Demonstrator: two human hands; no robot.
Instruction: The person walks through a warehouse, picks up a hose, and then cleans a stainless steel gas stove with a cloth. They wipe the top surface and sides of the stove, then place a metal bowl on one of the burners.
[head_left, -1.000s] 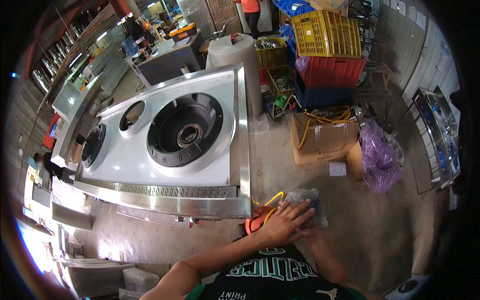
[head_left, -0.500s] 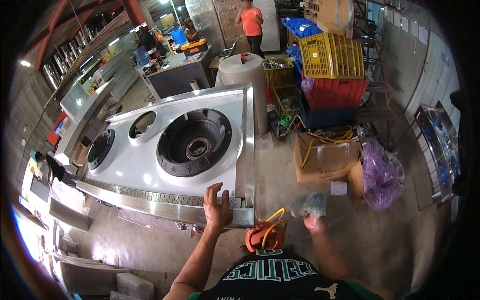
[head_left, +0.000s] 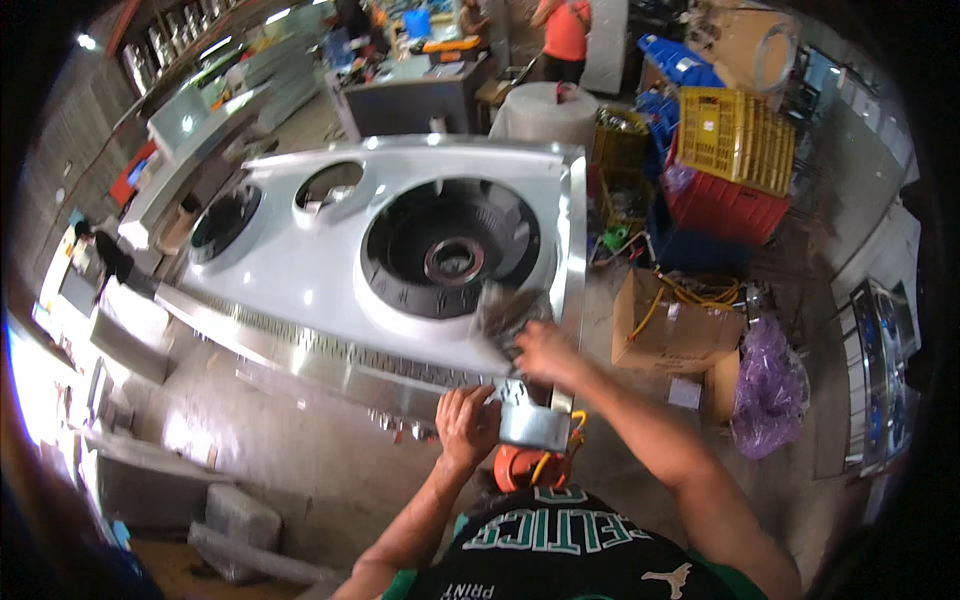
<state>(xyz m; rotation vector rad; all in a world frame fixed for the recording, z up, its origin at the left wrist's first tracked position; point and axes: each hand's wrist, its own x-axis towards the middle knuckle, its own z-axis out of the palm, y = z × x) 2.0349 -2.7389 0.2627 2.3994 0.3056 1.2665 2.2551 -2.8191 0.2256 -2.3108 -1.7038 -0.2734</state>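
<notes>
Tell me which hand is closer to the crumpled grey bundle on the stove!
Right. The right hand is up against the crumpled grey bundle; the left hand is apart from it, by the front of the stove.

L fingers (head_left: pixel 458 402) at metal pc (head_left: pixel 537 427); R fingers (head_left: pixel 529 345) hold grey bundle (head_left: pixel 501 316) nr burner (head_left: pixel 450 245).

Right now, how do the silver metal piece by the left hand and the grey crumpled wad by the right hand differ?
Shape: the silver metal piece has a smooth, shiny face; the grey crumpled wad is wrinkled and irregular.
Place: the metal piece is at the stove's near edge; the wad is farther in, over the white top.
Hand: left hand has the metal piece, right hand the wad.
Shared: greyish colouring.
</notes>
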